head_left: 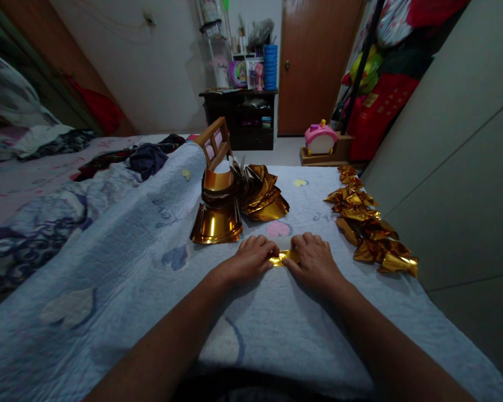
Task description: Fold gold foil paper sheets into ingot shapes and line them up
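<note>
Surroundings: stack of gold sheets (228, 212) just beyond the hands; folded gold pieces (371, 229) in a row to the right, nothing blocking.
Gold paper (283, 257): small, shiny, creased, flat on the bed's blue quilt (151, 262).
Left hand (251, 258): grip pinching the paper's left end.
Right hand (316, 259): grip pinching its right end.

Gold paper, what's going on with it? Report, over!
Left hand and right hand both holding the gold paper down on the blanket. Stack of gold sheets ahead, folded pieces off right. Nothing in the way.
</note>
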`<control>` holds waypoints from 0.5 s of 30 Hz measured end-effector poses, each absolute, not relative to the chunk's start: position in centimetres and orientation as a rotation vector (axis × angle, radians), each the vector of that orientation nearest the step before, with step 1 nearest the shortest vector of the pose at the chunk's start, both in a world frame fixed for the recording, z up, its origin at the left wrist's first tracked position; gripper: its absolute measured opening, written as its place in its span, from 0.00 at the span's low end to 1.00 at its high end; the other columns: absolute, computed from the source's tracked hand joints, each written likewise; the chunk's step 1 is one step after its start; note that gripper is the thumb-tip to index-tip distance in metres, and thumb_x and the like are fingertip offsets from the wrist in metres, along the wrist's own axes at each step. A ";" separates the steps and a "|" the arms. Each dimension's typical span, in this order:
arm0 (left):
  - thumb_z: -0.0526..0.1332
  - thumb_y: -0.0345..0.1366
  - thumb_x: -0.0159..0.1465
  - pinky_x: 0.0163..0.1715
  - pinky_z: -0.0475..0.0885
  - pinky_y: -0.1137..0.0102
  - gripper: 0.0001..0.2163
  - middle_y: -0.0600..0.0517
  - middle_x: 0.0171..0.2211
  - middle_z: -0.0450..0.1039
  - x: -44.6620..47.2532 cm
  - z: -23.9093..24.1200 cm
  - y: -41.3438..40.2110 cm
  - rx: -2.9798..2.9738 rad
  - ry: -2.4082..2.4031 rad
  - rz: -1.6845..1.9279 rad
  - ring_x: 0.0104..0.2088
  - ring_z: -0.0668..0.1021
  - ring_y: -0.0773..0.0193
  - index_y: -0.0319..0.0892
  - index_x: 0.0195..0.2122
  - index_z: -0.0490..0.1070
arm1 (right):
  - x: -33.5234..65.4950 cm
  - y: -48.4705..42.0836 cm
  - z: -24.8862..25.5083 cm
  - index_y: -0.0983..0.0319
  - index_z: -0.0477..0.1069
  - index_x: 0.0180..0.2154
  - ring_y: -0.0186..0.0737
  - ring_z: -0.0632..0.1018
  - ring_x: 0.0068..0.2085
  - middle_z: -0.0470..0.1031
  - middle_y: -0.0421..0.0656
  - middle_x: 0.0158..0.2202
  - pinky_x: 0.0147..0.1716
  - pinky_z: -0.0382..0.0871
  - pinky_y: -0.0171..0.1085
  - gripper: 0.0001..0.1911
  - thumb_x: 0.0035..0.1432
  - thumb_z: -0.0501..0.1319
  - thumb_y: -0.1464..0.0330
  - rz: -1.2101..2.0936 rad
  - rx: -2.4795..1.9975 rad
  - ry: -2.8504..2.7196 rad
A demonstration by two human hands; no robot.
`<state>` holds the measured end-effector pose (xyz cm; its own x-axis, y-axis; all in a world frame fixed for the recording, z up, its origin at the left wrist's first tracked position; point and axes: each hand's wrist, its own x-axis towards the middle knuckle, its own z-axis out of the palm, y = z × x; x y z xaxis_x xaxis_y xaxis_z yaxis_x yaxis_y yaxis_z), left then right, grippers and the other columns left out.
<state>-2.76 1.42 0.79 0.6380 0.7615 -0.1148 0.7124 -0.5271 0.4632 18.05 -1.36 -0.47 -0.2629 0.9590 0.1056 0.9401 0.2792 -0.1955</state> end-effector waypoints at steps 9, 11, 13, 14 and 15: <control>0.59 0.33 0.67 0.56 0.63 0.60 0.10 0.49 0.50 0.67 -2.8 1.1 1.5 2.330 1.148 0.099 0.54 0.67 0.54 0.47 0.49 0.70 | 21.5 -0.5 -1.0 0.58 0.68 0.50 0.55 0.71 0.46 0.71 0.50 0.47 0.39 0.59 0.44 0.20 0.58 0.66 0.59 0.225 -1.781 -2.319; 0.58 0.33 0.67 0.56 0.62 0.60 0.11 0.49 0.50 0.67 -2.9 1.0 1.6 2.340 1.138 0.094 0.54 0.67 0.54 0.48 0.50 0.69 | 21.8 -0.4 -0.9 0.58 0.68 0.50 0.54 0.71 0.46 0.71 0.49 0.46 0.40 0.59 0.44 0.19 0.58 0.65 0.60 0.259 -1.790 -2.325; 0.58 0.32 0.67 0.56 0.62 0.59 0.12 0.49 0.51 0.67 -3.0 0.9 1.6 2.347 1.131 0.090 0.54 0.67 0.54 0.48 0.51 0.69 | 22.0 -0.3 -0.9 0.58 0.68 0.49 0.54 0.70 0.46 0.70 0.49 0.46 0.40 0.59 0.44 0.18 0.58 0.64 0.62 0.283 -1.773 -2.330; 0.57 0.32 0.67 0.56 0.62 0.60 0.12 0.49 0.51 0.67 -3.0 0.9 1.6 2.348 1.127 0.088 0.54 0.67 0.54 0.48 0.51 0.69 | 22.1 -0.3 -0.9 0.59 0.67 0.48 0.53 0.70 0.46 0.70 0.49 0.46 0.41 0.59 0.44 0.17 0.58 0.63 0.63 0.292 -1.749 -2.333; 0.57 0.32 0.67 0.56 0.62 0.60 0.12 0.49 0.51 0.66 -3.0 0.9 1.6 2.346 1.122 0.088 0.54 0.67 0.55 0.48 0.51 0.69 | 22.2 -0.3 -0.9 0.59 0.67 0.47 0.53 0.70 0.46 0.70 0.49 0.45 0.41 0.59 0.44 0.15 0.58 0.62 0.64 0.305 -1.721 -2.333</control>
<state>-3.05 1.58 0.88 0.6526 0.7396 -0.1646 0.7048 -0.5128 0.4901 22.20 -0.28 -0.85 -0.2860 0.9565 0.0578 0.9095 0.2900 -0.2979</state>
